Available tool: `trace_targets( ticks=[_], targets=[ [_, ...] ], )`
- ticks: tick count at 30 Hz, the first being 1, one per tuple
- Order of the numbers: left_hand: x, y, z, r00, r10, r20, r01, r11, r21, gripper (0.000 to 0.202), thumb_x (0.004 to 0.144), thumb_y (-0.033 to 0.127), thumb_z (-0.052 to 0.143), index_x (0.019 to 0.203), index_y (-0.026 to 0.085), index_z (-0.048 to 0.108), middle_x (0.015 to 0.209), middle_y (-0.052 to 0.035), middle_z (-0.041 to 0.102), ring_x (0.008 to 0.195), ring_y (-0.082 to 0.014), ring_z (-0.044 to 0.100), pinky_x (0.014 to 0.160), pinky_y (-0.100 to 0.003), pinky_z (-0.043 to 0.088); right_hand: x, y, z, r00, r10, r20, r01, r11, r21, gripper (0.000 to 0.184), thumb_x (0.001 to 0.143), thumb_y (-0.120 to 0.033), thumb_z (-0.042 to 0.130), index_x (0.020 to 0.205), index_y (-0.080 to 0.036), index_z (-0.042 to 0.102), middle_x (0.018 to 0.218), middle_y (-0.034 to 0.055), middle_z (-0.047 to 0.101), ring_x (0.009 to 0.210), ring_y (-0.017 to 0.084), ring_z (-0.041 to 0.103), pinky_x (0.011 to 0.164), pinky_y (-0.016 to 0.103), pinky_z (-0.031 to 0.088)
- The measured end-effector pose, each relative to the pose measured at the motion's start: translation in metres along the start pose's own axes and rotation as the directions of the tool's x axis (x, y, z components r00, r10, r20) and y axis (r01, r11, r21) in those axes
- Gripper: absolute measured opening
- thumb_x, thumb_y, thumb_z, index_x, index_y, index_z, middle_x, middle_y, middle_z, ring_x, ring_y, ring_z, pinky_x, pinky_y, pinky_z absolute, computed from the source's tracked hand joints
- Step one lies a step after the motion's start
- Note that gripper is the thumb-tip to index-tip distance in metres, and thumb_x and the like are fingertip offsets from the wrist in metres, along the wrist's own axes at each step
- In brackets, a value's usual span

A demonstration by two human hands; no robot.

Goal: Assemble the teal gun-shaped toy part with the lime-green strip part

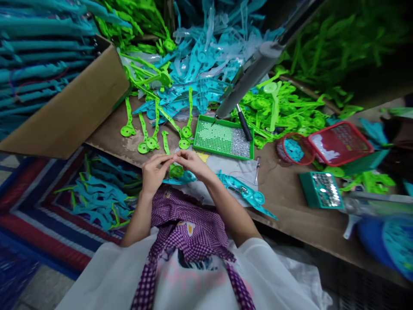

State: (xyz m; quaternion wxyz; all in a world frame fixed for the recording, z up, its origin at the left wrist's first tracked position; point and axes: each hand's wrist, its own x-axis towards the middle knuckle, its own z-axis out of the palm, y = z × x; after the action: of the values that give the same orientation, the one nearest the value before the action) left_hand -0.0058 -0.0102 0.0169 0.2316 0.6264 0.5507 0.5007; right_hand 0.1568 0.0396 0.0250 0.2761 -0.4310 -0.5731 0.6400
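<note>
My left hand and my right hand meet at the fingertips near the table's front edge. Both are closed in a pinch, and whatever is between the fingers is too small to make out. Just beneath them shows a green plastic arm with a round end. It lies over a long turquoise plastic piece, whose middle is covered by my right hand and forearm. A pale cloth is under these parts. Several more green arms lie beyond my left hand.
A green tray of small metal pieces holds a black-handled tool. Above it hangs a grey powered screwdriver. Heaps of turquoise parts and green parts stand behind. At left is a cardboard box; at right, a red basket.
</note>
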Motion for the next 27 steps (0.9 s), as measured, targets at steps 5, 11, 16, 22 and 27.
trace_targets(
  ticks=[5,11,16,22,27],
  targets=[
    [0.029,-0.013,0.011,0.986,-0.162,0.05,0.169,0.963,-0.209,0.018,0.078,0.038,0.076,0.08,0.02,0.077,0.08,-0.0035,0.075,0.077,-0.0164,0.069,0.073,-0.028,0.055,0.007,-0.003,-0.008,0.981,-0.16,-0.107,0.147,0.982,-0.118,0.045,0.081,-0.062,0.061,0.086,-0.017,0.065,0.075,-0.0004,0.059,0.067,0.01,0.048,0.062,0.025,0.036],
    [0.045,-0.026,0.026,0.928,-0.36,0.095,0.366,0.832,-0.417,0.029,0.064,0.043,0.083,0.075,0.016,0.077,0.067,-0.0035,0.072,0.06,-0.0141,0.064,0.059,-0.026,0.053,0.013,-0.004,-0.01,0.932,-0.3,-0.201,0.227,0.92,-0.32,0.04,0.088,-0.054,0.055,0.089,-0.017,0.068,0.078,0.0025,0.067,0.069,0.013,0.053,0.065,0.026,0.04],
    [0.033,-0.03,0.033,0.897,-0.438,0.06,0.413,0.783,-0.464,0.031,0.064,0.043,0.084,0.073,0.015,0.076,0.065,-0.0037,0.071,0.059,-0.0137,0.063,0.057,-0.025,0.052,0.01,-0.001,-0.003,0.904,-0.391,-0.173,0.259,0.823,-0.506,0.027,0.092,-0.039,0.052,0.087,-0.017,0.068,0.081,0.004,0.069,0.072,0.014,0.057,0.07,0.026,0.041],
    [0.02,-0.044,0.023,0.944,-0.331,0.009,0.313,0.883,-0.351,0.034,0.076,0.047,0.076,0.09,0.017,0.076,0.085,-0.0064,0.075,0.07,-0.0159,0.068,0.066,-0.028,0.057,0.027,-0.001,-0.005,0.953,-0.286,-0.1,0.21,0.863,-0.46,0.028,0.091,-0.039,0.053,0.09,-0.016,0.069,0.081,0.0031,0.07,0.072,0.014,0.06,0.069,0.025,0.042],
    [0.014,-0.067,0.013,0.99,0.078,0.119,-0.084,0.995,0.05,0.023,0.088,0.035,0.067,0.105,0.021,0.073,0.112,-0.0089,0.072,0.104,-0.0222,0.068,0.095,-0.042,0.055,0.067,-0.001,-0.007,0.981,-0.158,-0.114,0.051,0.771,-0.635,0.017,0.088,-0.024,0.056,0.088,-0.014,0.071,0.084,0.0044,0.072,0.078,0.017,0.063,0.075,0.027,0.042]
  ],
)
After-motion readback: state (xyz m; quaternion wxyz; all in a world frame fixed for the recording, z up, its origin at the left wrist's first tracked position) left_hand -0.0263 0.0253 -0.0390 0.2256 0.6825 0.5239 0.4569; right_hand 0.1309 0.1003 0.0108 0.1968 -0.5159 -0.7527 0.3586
